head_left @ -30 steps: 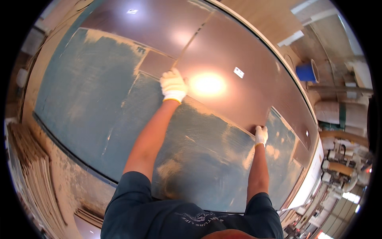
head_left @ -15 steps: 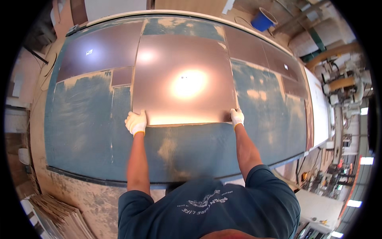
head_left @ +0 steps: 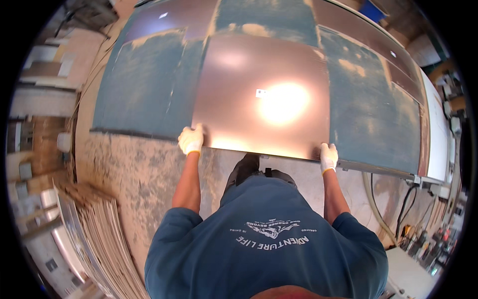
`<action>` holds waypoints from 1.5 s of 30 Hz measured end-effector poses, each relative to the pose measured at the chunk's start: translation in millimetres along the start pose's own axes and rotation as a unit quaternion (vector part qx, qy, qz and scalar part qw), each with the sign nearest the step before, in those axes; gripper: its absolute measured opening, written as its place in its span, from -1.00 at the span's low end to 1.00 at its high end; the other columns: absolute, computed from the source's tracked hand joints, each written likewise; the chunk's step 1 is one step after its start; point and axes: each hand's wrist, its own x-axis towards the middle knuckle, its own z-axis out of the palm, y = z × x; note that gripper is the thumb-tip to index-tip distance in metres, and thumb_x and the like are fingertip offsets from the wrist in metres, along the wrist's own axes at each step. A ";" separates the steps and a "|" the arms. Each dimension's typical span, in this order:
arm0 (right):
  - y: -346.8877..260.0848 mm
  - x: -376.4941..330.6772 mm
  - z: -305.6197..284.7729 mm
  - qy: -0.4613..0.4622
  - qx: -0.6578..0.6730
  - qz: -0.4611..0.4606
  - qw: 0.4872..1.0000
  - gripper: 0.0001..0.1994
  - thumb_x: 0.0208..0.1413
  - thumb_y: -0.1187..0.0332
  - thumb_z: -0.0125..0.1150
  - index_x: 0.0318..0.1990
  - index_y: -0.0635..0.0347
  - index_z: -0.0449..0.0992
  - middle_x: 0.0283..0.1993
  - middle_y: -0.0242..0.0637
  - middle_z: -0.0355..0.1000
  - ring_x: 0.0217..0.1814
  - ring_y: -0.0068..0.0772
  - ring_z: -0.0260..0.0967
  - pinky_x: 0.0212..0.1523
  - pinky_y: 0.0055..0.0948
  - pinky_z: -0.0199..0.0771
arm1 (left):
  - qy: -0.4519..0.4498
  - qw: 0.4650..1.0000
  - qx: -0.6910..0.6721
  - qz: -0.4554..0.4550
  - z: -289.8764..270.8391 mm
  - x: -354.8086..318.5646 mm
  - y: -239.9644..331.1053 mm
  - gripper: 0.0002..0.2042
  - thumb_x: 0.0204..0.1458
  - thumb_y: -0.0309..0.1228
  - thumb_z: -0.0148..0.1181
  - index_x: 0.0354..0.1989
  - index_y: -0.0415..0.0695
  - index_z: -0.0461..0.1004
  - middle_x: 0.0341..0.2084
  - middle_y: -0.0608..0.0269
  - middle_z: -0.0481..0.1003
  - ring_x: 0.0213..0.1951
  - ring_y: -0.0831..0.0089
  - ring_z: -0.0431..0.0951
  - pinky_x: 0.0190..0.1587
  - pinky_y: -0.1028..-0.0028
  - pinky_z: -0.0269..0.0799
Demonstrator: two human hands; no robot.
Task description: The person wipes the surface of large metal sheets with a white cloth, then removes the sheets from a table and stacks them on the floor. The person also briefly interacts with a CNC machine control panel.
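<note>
A large, shiny brownish panel (head_left: 239,74) lies on the blue-green machine table (head_left: 144,84), its near edge at the table's front edge. My left hand (head_left: 191,139), in a white work glove, grips the panel's near left corner. The near right corner is held by my right hand (head_left: 328,156), gloved likewise. Both hands have their fingers curled round the edge, so the fingertips underneath are hidden. A small pale label (head_left: 261,93) sits near the panel's middle, beside a bright lamp reflection.
Other brown panels lie at the table's far left (head_left: 172,22) and far right (head_left: 363,35). A stack of thin boards (head_left: 99,219) stands on the floor at lower left. Dust patches mark the tabletop. A blue bucket (head_left: 371,11) shows beyond the table, and hoses (head_left: 378,214) hang at right.
Both hands have drawn the panel toward me, from the middle of the table to its front edge. Bare blue-green surface and dust now show behind it. My view has shifted too.
</note>
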 end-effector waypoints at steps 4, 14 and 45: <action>83.2 -44.7 -21.2 -0.073 0.080 0.023 0.994 -0.50 0.09 0.06 0.14 -0.01 0.36 0.55 0.04 0.19 0.53 0.11 0.18 0.47 0.13 -0.12 0.41 | -0.025 0.997 -0.060 -0.032 20.0 -85.7 -61.2 -0.32 0.06 0.20 0.04 -0.03 -0.26 0.58 -0.01 -0.18 0.57 0.13 -0.08 0.50 0.23 0.12 0.35; 257.4 -57.3 -56.5 -0.386 0.432 0.056 0.813 -0.34 0.35 -0.11 0.01 0.42 0.15 0.26 0.47 -0.36 0.23 0.49 -0.32 0.12 0.51 -0.32 -0.01 | -0.326 0.828 -0.456 -0.005 80.5 -204.1 -184.3 -0.33 0.15 0.24 0.00 0.14 -0.12 0.47 0.05 0.02 0.54 0.02 0.13 0.56 0.10 0.19 0.36; 391.1 -1014.8 91.3 -0.741 -0.161 -0.293 0.583 -0.32 0.34 -0.11 -0.21 0.40 0.26 0.25 0.43 -0.23 0.25 0.39 -0.20 0.22 0.36 -0.27 0.22 | 0.488 0.861 -0.104 -0.098 -166.9 -1084.9 -884.9 -0.45 0.06 0.20 0.15 -0.37 -0.17 0.53 -0.53 0.05 0.58 -0.40 0.01 0.63 -0.32 0.11 0.54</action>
